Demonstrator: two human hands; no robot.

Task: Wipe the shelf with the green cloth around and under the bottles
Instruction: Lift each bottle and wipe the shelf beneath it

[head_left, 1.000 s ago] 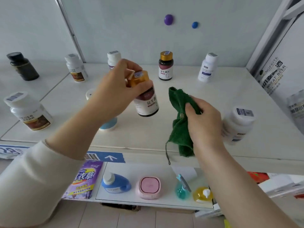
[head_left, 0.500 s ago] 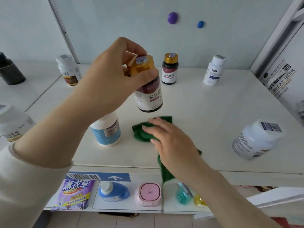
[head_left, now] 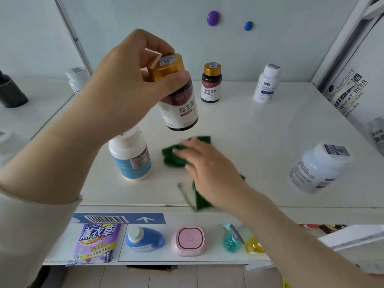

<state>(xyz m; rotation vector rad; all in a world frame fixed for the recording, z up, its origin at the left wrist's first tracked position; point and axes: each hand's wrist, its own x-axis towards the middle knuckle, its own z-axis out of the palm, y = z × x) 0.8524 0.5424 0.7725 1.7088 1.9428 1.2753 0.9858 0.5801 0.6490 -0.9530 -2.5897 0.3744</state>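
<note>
Progress looks midway at best — left hand [head_left: 124, 84] grips the lifted gold-capped bottle [head_left: 179, 109], centre frame; right hand [head_left: 209, 165] presses the green cloth [head_left: 172, 159] flat-fingered onto the shelf [head_left: 259, 132] beneath. Spots under the other bottles [head_left: 210, 84] probably remain.

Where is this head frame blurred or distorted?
Head view: motion blur smears the right hand and green cloth, while the gold-capped bottle in the left hand reads sharp. Head view: wide-angle distortion tilts the white bottle at the right edge outward; lighting soft, shadows faint.
</note>
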